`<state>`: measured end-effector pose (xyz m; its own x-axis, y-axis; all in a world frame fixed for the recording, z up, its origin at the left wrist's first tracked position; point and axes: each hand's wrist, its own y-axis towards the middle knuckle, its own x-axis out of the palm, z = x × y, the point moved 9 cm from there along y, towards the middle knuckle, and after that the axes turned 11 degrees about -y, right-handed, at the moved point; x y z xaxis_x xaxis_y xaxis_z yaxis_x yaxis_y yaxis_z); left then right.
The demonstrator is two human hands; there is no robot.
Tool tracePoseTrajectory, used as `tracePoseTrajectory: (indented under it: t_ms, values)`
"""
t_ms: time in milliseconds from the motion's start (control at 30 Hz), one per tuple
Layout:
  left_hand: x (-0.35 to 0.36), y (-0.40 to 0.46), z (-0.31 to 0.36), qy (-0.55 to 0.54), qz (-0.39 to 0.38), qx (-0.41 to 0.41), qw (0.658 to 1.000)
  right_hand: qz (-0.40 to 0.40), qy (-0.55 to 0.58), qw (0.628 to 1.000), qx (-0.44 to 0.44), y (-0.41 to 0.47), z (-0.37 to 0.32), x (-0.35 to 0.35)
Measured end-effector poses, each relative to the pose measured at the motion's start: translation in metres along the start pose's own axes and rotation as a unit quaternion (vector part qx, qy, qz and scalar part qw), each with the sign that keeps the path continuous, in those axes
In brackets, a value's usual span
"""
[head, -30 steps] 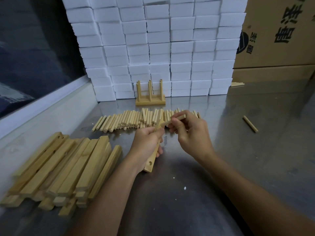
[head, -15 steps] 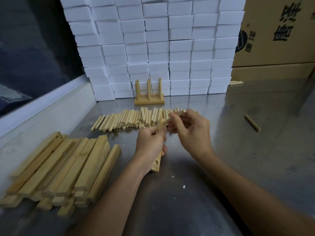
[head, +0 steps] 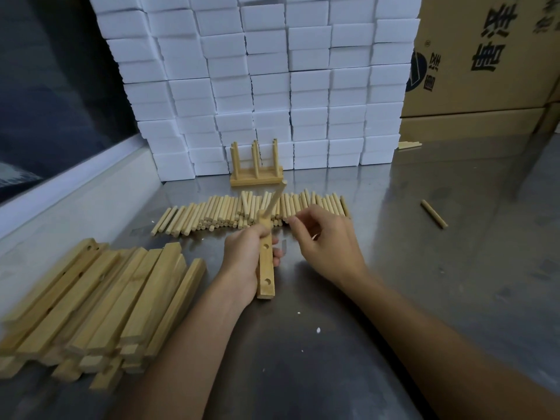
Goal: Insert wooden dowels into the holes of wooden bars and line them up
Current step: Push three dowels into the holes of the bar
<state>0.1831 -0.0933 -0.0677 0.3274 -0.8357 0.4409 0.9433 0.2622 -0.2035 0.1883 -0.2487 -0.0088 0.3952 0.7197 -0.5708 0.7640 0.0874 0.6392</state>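
Writing: the carton at 1 o'clock carries large dark characters and a round logo, seen sideways and cut off; I cannot read them.
Bar: the bar stands near upright at the centre of the table, two empty holes facing the camera, one dowel seated in its top hole and slanting toward 1 o'clock.
Left hand: the left hand wraps its fingers round the bar's upper half, thumb behind, fingertips showing at the bar's right edge.
Right hand: the right hand, at 3 o'clock of the bar and apart from it, has loosely curled fingers; whether they pinch anything I cannot tell.
Dowels: the dowel row lies at 12 o'clock, just behind both hands; a stray dowel lies at 2 o'clock.
Bars: the bar pile lies at 9 o'clock.
Finished piece: a rack with upright dowels stands at 12 o'clock against the white blocks.
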Motion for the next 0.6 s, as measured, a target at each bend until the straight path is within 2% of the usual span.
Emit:
tracePoseTrajectory:
  t_ms: [100, 200, 333, 467, 600]
  values:
    - [-0.004, 0.001, 0.002, -0.027, 0.017, 0.007, 0.999, -0.031, -0.077, 0.996, 0.034, 0.004, 0.018, 0.002]
    - [-0.007, 0.002, 0.003, -0.052, 0.014, 0.011, 0.998, -0.027, -0.147, 0.986, 0.075, 0.008, 0.037, -0.008]
    - [-0.004, 0.000, 0.006, -0.065, 0.006, 0.017, 0.998, -0.058, -0.231, 0.958, 0.159, 0.010, 0.067, -0.017]
    - [-0.004, -0.002, 0.006, -0.055, 0.004, 0.016, 0.998, -0.132, -0.268, 0.931, 0.208, 0.004, 0.086, -0.007]
    - [-0.005, -0.002, 0.006, -0.055, 0.001, 0.008, 0.998, -0.152, -0.295, 0.917, 0.223, 0.003, 0.091, -0.005]
